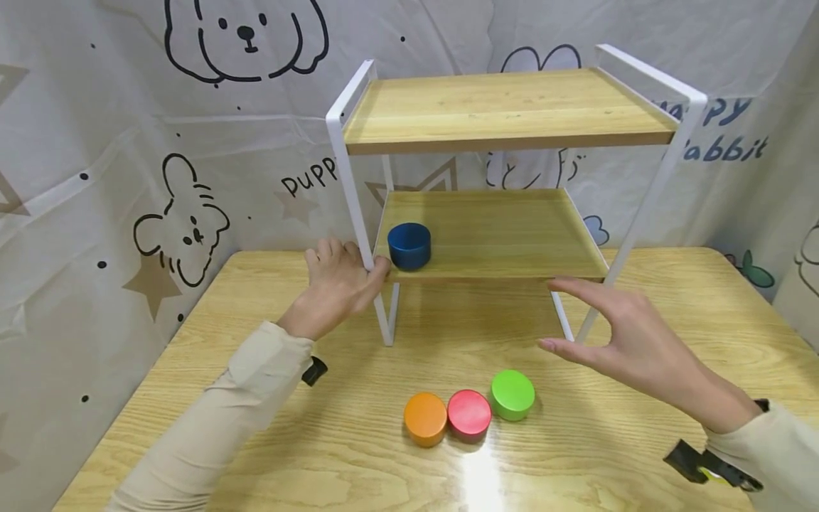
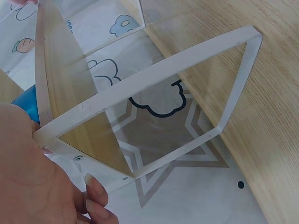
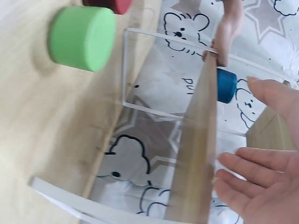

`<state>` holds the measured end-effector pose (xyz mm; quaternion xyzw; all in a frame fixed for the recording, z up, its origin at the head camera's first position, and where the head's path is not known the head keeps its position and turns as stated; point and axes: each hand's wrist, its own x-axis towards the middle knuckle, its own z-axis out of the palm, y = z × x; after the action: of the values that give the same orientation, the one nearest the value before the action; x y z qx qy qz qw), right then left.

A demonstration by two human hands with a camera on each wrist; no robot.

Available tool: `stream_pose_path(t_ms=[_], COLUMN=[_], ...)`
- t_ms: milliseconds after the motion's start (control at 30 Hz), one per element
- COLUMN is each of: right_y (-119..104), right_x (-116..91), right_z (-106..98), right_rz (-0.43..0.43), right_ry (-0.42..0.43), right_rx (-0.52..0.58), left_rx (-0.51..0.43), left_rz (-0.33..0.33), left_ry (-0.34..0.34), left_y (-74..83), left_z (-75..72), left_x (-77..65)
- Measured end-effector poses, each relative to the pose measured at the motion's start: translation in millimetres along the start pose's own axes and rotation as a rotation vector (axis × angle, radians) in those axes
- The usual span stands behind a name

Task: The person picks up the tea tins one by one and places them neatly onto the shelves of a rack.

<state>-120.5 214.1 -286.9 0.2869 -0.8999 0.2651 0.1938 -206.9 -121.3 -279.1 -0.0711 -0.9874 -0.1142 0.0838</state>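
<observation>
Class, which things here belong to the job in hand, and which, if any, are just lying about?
Likely the job:
shelf, gripped by the left hand
blue cylinder on its lower board
orange cylinder, red cylinder, green cylinder, probably

Seemingly just setting:
table
patterned backdrop

Cup [image 1: 409, 247] left on lower shelf [image 1: 505, 227]; three blocks [image 1: 469, 414] before the rack [image 1: 508, 107]

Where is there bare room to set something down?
The upper shelf is bare. The table is free beneath the lower shelf, behind the green cylinder. The lower shelf has room right of the blue cylinder; its left front corner, by the left hand, is crowded. Also crowded: around the orange cylinder and red cylinder.
</observation>
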Motion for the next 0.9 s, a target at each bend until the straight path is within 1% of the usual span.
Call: stream_pose_path(t_ms=[167, 333, 433, 633, 767, 900], right_y=[5.9, 16.8, 20.6, 22.9, 23.5, 24.2], right_x=[-19.5, -36.8, -46.0, -58.0, -60.9, -63.0], right_z=[7.4, 23.2, 35.3, 58.4, 68.1, 72.7], right_rz=[0.019, 0.055, 0.081, 0.115, 0.118, 0.144], right_ry=[0.033, -0.004, -0.066, -0.233, -0.281, -0.315], right_rx=[0.000, 0.028, 0.061, 0.120, 0.129, 0.137], left_rx=[-0.004, -0.014, -0.011, 0.002, 0.002, 0.005], left_rz=[-0.007, -0.009, -0.004, -0.002, 0.002, 0.009], left_ry=[-0.013, -0.015, -0.006, -0.002, 0.002, 0.021], left_y=[0.8, -0.2, -0.9, -1.3, -0.9, -0.6], left_z=[-0.8, -0.2, 0.3, 0.6, 0.7, 1.2], left_x=[0.7, 0.3, -0.4, -0.7, -0.6, -1.1])
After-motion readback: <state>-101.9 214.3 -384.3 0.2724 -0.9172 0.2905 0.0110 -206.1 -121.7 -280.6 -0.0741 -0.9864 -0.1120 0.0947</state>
